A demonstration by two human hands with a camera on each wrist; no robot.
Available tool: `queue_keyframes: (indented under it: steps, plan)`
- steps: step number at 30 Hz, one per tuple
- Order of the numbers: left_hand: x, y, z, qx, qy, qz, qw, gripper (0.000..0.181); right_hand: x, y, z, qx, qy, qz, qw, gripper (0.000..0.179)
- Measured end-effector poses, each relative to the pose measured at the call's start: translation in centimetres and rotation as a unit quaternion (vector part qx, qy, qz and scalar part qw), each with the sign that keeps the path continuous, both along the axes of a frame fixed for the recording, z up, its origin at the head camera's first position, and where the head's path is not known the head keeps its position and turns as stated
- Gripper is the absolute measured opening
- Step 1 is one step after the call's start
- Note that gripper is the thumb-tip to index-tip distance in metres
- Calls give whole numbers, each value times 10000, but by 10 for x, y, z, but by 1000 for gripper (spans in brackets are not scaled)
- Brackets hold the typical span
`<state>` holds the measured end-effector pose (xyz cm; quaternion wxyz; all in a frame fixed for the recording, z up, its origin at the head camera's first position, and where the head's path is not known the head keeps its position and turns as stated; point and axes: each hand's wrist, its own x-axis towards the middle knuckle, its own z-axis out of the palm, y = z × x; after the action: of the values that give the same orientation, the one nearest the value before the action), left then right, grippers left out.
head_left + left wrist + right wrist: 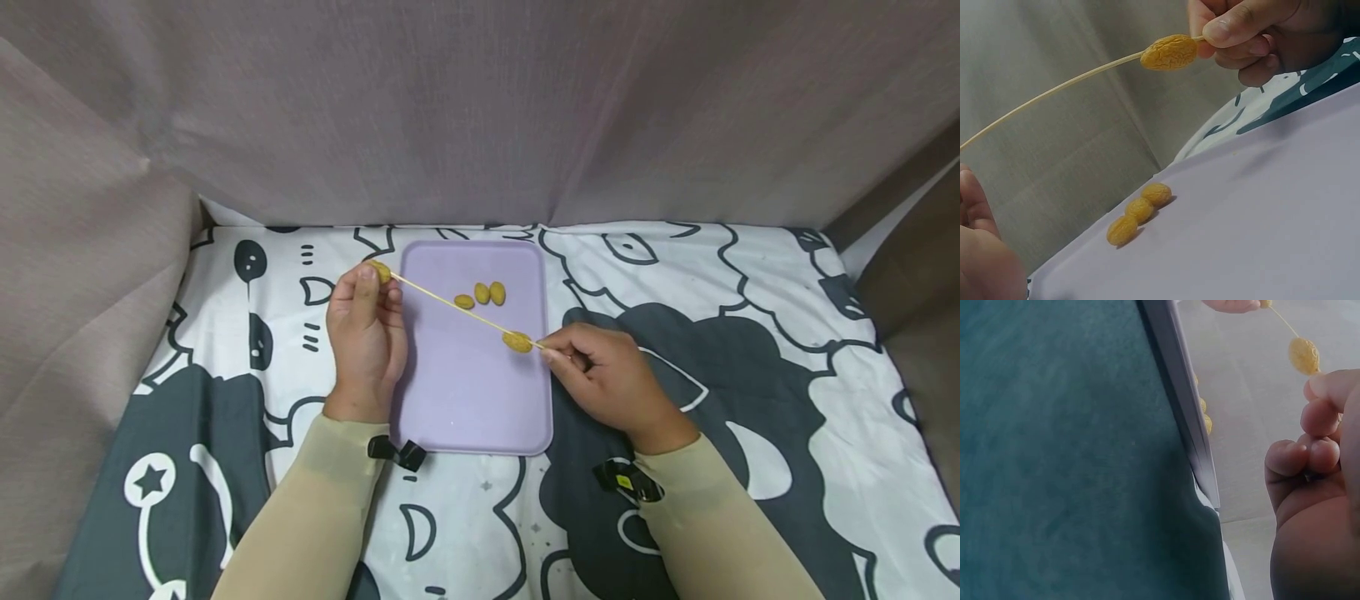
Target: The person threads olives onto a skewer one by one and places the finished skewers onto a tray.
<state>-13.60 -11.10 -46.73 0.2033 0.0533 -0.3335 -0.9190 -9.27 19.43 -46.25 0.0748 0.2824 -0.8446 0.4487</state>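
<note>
A thin bamboo skewer (450, 302) runs slantwise between my two hands, above a lilac tray. My left hand (367, 346) pinches a wrinkled yellow preserved fruit (380, 272) at the skewer's far left end. Another such fruit (517, 342) is threaded near the other end, just beside my right hand (611, 379). The thumb and fingertips of that right hand (1260, 31) grip the skewer's short end. In the left wrist view the skewer looks slightly bowed, and the left fingertips are out of frame.
Three loose yellow fruits (1140, 210) lie close together on the lilac tray (472, 408), in its upper part. Below the tray spreads a black-and-white patterned cloth (750, 333). Grey-brown fabric (480, 108) hangs behind the table and at the sides.
</note>
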Motion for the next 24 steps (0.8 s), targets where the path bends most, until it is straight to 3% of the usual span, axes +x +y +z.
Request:
queue_keyframes:
  steps: [11, 24]
  plan:
    - [2, 2, 1, 107, -58, 57, 9999, 18, 1, 0, 1, -42, -65, 204, 9998, 11]
    - [5, 2, 4, 83, -8, -97, 9999, 27, -1, 3, 2, -103, 3, 383, 9992, 16]
